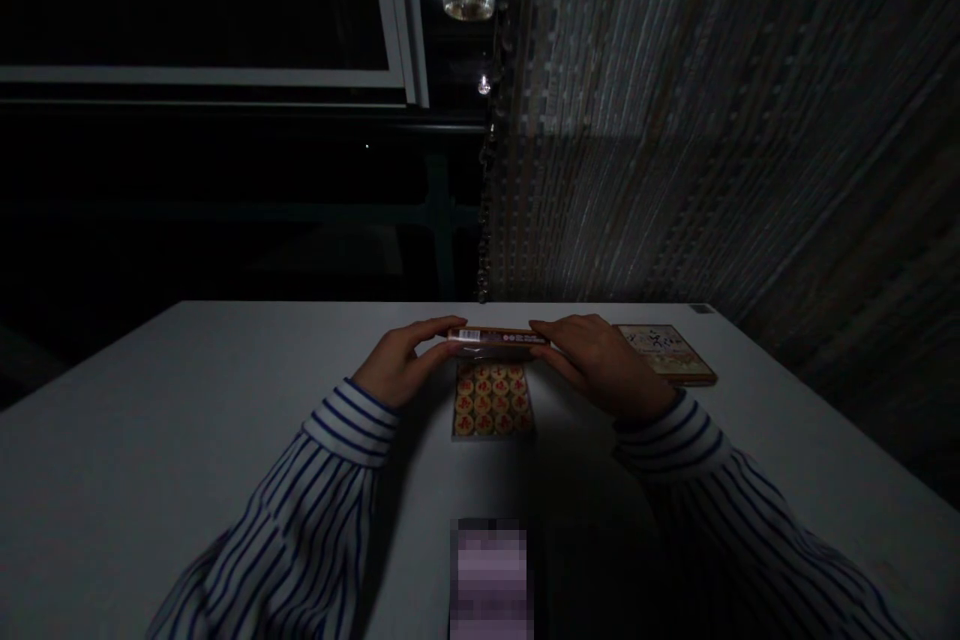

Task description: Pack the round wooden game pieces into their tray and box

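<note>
My left hand (407, 357) and my right hand (602, 362) grip a flat brown box (498, 337) by its two ends, thumbs below and fingers above. It is tilted so that a narrow side with a barcode and small print faces me. Beneath and nearer to me, a square tray of Chinese chess pieces (493, 404) lies on the white table (225, 400). The round pieces carry red characters and sit in rows; the box hides the far end of the tray. What is inside the box, if anything, does not show.
Another flat printed box or lid (666, 354) lies beyond my right hand. A phone-like object (492, 575), blurred into blocks, is at the near edge. String curtains (600, 120) hang behind the table's right side, and a dark window frame (405, 20) stands at the left.
</note>
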